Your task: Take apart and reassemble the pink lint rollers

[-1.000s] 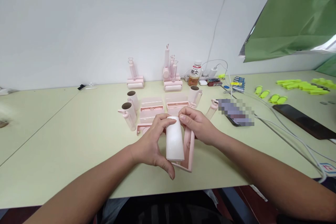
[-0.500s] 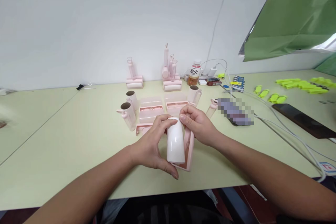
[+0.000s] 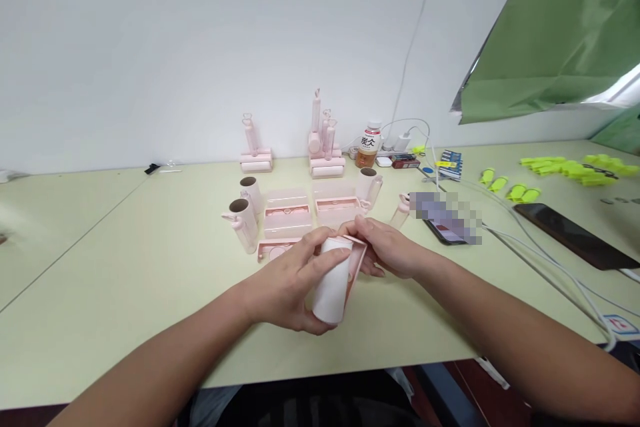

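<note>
Two hands fit a white roll to a pink cover over the pale green worktop (image 3: 125, 267).
Far left stand two pink-handled cardboard cores (image 3: 244, 213); at near centre the left hand (image 3: 285, 287) wraps the white roll (image 3: 333, 287), tilted, fingers curled round it. The right hand (image 3: 387, 250) pinches the pink cover (image 3: 356, 259) against the roll's right side. Far behind, a drink bottle (image 3: 367, 145) bears dark characters, too small to read surely. Right, a dark phone (image 3: 570, 235) lies flat.
</note>
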The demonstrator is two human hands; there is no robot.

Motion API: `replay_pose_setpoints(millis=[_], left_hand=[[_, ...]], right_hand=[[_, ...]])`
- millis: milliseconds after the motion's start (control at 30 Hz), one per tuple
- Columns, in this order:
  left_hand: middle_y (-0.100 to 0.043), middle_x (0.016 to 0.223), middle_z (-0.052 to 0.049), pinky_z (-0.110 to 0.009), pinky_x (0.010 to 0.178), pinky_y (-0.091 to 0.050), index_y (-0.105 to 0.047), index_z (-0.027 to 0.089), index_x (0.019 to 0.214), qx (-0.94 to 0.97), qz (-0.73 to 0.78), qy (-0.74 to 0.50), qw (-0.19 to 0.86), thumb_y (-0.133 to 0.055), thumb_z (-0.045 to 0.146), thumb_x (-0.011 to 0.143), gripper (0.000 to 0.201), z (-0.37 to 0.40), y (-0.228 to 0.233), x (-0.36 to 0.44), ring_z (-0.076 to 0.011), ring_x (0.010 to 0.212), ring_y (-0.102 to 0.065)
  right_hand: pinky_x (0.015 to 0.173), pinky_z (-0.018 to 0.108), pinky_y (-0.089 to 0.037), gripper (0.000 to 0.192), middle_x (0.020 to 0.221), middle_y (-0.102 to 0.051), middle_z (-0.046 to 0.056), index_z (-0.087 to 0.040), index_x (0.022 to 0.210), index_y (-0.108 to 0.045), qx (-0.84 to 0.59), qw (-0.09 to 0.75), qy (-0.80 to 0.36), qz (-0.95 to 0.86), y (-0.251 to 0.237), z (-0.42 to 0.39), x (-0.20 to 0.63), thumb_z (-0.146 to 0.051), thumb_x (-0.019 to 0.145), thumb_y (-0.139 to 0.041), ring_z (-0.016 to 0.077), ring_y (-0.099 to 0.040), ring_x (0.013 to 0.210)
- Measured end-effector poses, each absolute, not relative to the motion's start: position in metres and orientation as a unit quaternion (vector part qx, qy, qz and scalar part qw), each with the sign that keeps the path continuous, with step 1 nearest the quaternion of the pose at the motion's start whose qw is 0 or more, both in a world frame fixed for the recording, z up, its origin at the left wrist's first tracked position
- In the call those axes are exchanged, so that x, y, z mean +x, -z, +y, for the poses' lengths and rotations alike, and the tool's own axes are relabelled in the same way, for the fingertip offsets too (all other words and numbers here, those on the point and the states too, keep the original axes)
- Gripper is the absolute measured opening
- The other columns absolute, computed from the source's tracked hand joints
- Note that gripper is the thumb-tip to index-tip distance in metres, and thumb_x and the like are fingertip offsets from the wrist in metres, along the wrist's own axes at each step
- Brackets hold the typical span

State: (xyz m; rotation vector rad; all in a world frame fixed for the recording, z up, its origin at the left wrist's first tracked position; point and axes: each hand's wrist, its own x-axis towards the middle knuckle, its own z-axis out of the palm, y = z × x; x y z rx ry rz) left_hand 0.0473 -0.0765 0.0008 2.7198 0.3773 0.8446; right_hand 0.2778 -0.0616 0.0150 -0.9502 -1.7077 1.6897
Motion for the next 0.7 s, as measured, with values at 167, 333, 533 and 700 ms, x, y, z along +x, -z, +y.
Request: replay_pose_setpoints(millis=[167,333,533,700], left_hand=[[-0.026,0.151,-0.021,-0.050,0.097,-0.047,-0.013,0.028,0.152,0.958,0.131,-0.235,0.097,-0.075,0.026,0.066,0.106,-0.078,-0.003,0.047,-0.0376,0.129,-0.044],[-0.011,0.161,-0.018,-0.047,0.097,-0.049,-0.006,0.029,0.155,0.966,0.171,-0.167,0.098,-0.059,0.010,0.074,0.099,-0.079,-0.009,0.041,-0.0360,0.136,-0.041],[-0.016,0.161,-0.020,-0.050,0.111,-0.039,0.016,0.019,0.154,0.943,0.203,-0.236,0.121,-0.063,0.024,0.080,0.108,-0.083,-0.005,0.044,-0.0329,0.147,-0.023],[-0.040,0.145,-0.022,-0.051,0.100,-0.047,-0.002,0.020,0.154,0.901,0.255,-0.341,0.089,-0.055,0.053,0.089,0.090,-0.086,0.002,0.052,-0.0341,0.133,-0.043]], right_hand=[[0.036,0.016,-0.038,0.051,0.057,-0.061,-0.001,-0.017,0.077,-0.049,-0.345,0.227,-0.641,-0.647,-0.021,-0.060,0.281,-0.065,0.077,-0.065,0.0081,-0.052,0.040],[0.041,0.018,-0.047,0.051,0.064,-0.062,0.001,-0.015,0.082,-0.054,-0.349,0.230,-0.645,-0.640,-0.019,-0.057,0.283,-0.063,0.076,-0.069,0.0104,-0.059,0.050],[0.041,0.021,-0.050,0.052,0.057,-0.057,-0.001,-0.015,0.073,-0.053,-0.350,0.297,-0.627,-0.630,-0.015,-0.062,0.274,-0.065,0.075,-0.068,0.0114,-0.057,0.049],[0.044,0.022,-0.049,0.048,0.063,-0.056,0.000,-0.014,0.075,-0.056,-0.321,0.306,-0.615,-0.651,-0.018,-0.074,0.267,-0.060,0.078,-0.068,0.0111,-0.057,0.051]])
